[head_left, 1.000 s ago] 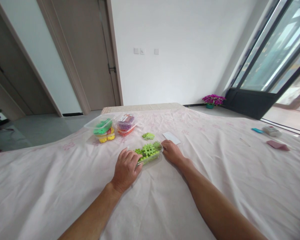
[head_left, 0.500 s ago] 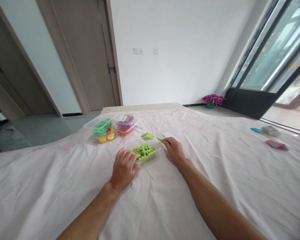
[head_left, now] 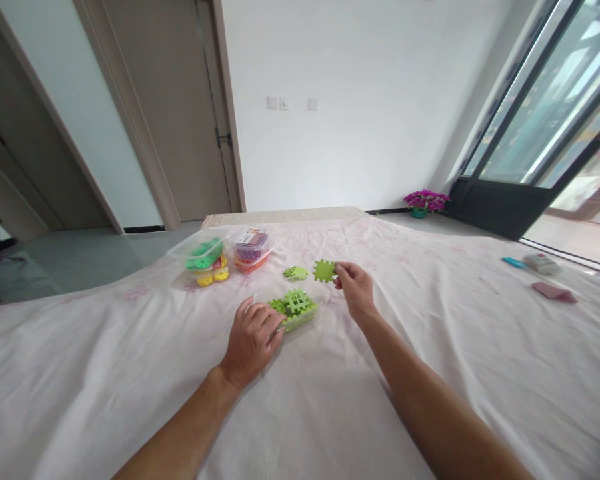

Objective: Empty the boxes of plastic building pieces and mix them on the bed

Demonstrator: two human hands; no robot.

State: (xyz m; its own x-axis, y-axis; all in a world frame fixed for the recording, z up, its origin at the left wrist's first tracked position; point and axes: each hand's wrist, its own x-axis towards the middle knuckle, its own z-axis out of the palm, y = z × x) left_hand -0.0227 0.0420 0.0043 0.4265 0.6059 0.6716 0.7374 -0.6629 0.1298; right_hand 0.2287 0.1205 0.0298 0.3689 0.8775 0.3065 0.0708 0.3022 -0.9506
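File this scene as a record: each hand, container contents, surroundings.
Left hand: holding left end of clear container
Right hand: pinching flat green piece by its edge
Container contents: green pieces
Beyond container: loose green piece
Farther left: stacked containers
Surface: pale cloth
Background: magenta flowers

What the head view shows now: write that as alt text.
A right hand holds a green notched square tile by its edge, while the left hand grips a clear plastic container of green pieces on a pale floral cloth. Stacked containers stand beyond, to the left.
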